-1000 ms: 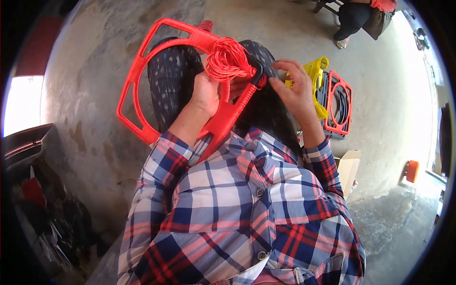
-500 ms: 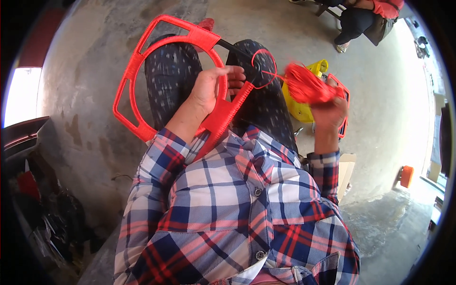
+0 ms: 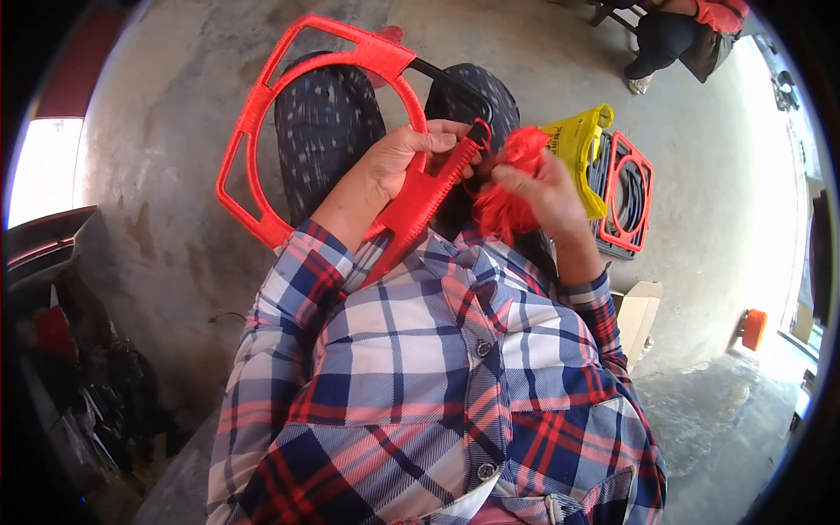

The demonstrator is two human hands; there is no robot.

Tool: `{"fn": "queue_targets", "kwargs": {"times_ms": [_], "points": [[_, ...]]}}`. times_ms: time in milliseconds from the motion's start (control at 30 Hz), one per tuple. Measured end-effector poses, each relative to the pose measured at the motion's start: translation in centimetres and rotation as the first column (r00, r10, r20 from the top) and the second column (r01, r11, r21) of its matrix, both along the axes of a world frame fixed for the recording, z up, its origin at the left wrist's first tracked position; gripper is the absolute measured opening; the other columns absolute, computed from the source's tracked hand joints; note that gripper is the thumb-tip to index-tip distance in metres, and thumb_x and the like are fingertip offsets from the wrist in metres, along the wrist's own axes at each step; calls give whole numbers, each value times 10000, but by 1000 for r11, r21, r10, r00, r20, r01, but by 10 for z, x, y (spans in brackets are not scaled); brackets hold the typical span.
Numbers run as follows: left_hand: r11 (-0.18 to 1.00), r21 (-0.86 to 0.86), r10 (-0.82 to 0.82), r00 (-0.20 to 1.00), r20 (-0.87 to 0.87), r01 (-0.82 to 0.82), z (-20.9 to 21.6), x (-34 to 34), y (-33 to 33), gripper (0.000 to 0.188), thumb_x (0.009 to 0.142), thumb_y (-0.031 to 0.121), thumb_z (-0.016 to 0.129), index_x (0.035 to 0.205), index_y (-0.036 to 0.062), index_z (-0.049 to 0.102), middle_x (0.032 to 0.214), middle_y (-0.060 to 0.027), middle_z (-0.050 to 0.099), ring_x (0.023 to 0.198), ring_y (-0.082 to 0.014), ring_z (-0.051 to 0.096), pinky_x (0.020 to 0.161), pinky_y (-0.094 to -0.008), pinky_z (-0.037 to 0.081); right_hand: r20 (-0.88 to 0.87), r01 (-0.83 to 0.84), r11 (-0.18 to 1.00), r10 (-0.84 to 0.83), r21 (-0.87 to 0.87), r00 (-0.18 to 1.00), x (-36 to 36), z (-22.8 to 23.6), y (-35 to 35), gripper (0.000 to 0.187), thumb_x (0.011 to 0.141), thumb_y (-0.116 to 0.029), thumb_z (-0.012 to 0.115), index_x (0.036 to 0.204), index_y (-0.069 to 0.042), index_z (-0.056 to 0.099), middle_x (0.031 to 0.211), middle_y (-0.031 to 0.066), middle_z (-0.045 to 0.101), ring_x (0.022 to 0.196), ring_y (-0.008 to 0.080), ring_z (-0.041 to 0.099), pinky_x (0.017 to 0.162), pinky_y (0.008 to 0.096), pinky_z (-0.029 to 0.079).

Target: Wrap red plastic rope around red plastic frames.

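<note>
"Head view: how to describe the left grip?"

"Clamped on a red cord-wrapped frame [image 3: 383, 58] with the left hand [image 3: 395, 162], thumb over the right side of the round opening, fingers reaching underneath toward the wrapped bar [image 3: 444, 177] beside it."

"And most of the frame?"

"Beyond that hold and off to its left, lying across dark patterned trousers [image 3: 319, 131]."

"With the right hand [image 3: 556, 201]?"

"Closed around a bunch of red cord [image 3: 503, 217], bulging above the fingers and hanging below them. Blurred there; impossible to tell each fingertip's place."

"How near to the frame?"

"Just right of the wrapped bar, near a small red loop [image 3: 486, 129] by the black corner [image 3: 493, 112]. Impossible to tell whether touching."

"Any bare stretch?"

"Yes, a black rod [image 3: 451, 78] along the upper right edge, running from red wrapping to that corner."

"And around?"

"Beside the right hand, a yellow item [image 3: 577, 144] of unclear kind, then a stack of red and black frames [image 3: 628, 197] on the floor [image 3: 700, 236]; farther off, a seated person [image 3: 665, 44]."
</note>
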State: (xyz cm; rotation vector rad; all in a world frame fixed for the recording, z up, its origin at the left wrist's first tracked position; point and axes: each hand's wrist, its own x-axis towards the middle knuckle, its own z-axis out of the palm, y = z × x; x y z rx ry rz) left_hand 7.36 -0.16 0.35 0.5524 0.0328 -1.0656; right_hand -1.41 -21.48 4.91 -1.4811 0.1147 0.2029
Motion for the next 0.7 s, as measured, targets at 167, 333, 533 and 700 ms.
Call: {"fn": "queue_targets", "kwargs": {"times_ms": [167,333,533,700], "points": [[996,66,53,998,38,-56,-3,-3,4,298,888,61,596,1180,17,561,985,-202,675,840,-281,681,781,-366,551,-2,28,1000,-28,-4,1000,-5,14,3,129,833,-16,673,915,-45,578,738,-4,621,677,82,592,620,233,472],[999,36,-22,999,-24,22,-6,5,2,299,950,199,527,1170,1,566,991,-236,665,853,-319,679,781,-387,544,-38,69,991,-64,119,997,-17,18,-5,112,808,13,618,886,-39,557,693,9,582,592,87,554,551,227,434],[988,142,70,993,-95,-56,1,5,13,541,977,427,413,1104,-72,581,997,-261,655,826,-344,671,782,-400,543,-33,611,791,-610,19,791,-27,21,-153,310,839,-125,624,1105,33,609,949,124,665,733,213,648,706,313,534],[985,161,67,996,-62,-56,-5,9,10,595,963,477,418,1065,-77,609,976,-246,670,846,-340,676,793,-409,532,223,259,746,-479,614,849,-128,8,-362,341,930,-194,495,1232,-36,519,1150,209,603,1067,377,590,872,526,510]]}}
